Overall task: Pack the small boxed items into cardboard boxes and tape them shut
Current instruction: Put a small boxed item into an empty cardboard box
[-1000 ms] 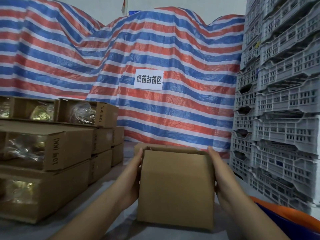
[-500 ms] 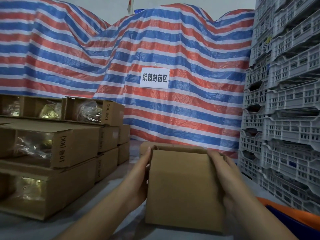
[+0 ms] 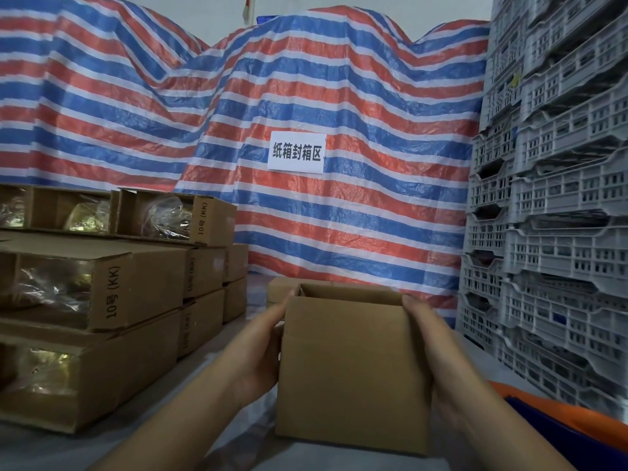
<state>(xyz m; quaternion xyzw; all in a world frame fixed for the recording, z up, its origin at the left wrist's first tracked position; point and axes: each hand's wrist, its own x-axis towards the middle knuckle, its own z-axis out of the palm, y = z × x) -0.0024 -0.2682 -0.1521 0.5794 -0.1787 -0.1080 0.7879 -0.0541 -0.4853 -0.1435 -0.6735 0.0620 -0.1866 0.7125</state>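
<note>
Item: one small cardboard box [image 3: 353, 372], plain brown, standing upright on the pale surface [image 3: 51, 450] directly in front of the person, top open, near flap raised and hiding the inside, so contents cannot be told. Change noted: over the last second the right hand has shifted from lying flat along the box's right side to wrapping further over its upper right edge, while the box itself has kept its place; the view has drifted a little to the left. Reading: the box is being squared up and steadied, probably ahead of filling or folding the flaps, so packing of this one looks to be at an early stage and no tape is in view. Left hand [image 3: 261, 348]: pressed against the box's left side, fingers extended forward along it, fingertips near the top left corner. Right hand [image 3: 428, 338]: on the right side, fingers curled onto the upper right corner. Hands stand apart, the box clamped between them. Also present: stacked cartons [image 3: 112, 300] marked "10号 (KK)" to the left, several open-ended and showing bagged goods; grey plastic crates [image 3: 557, 232] stacked at right; a striped tarpaulin [image 3: 306, 79] behind, bearing a white sign [image 3: 296, 152]; another cardboard piece [image 3: 280, 289] just behind the box.
</note>
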